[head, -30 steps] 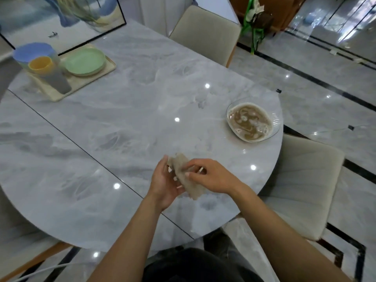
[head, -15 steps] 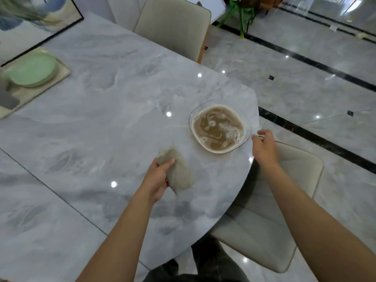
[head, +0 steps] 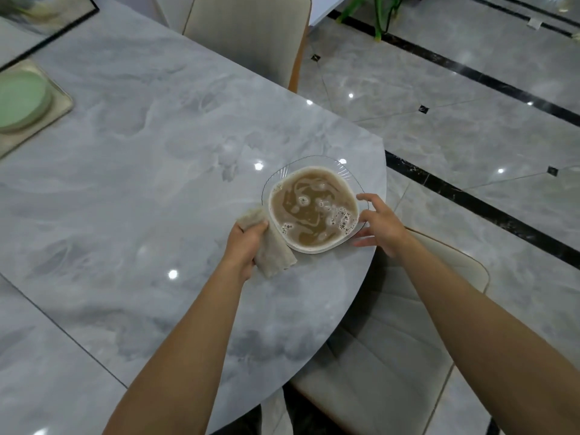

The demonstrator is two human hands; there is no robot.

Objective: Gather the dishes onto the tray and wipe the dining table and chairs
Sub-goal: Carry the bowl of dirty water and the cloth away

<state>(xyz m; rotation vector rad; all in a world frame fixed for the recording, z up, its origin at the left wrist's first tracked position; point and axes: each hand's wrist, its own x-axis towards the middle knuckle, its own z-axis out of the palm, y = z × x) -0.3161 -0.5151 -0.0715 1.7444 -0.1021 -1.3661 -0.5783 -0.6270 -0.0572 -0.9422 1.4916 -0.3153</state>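
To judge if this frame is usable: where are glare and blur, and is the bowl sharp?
Head view: white glare spots on the table and floor; far left, the tray and green plate are blurred; at centre the bowl, the left hand gripping the cloth and the right hand look fairly sharp.

Glossy grey marble-tile floor (head: 455, 98) carries a long black inlay stripe (head: 470, 73); green plant stems (head: 381, 14) stand at the stripe's far-left end; a small black diamond inlay (head: 423, 109) lies just nearer than the stripe; a black-framed painting (head: 40, 11) sits well left of the stripe.
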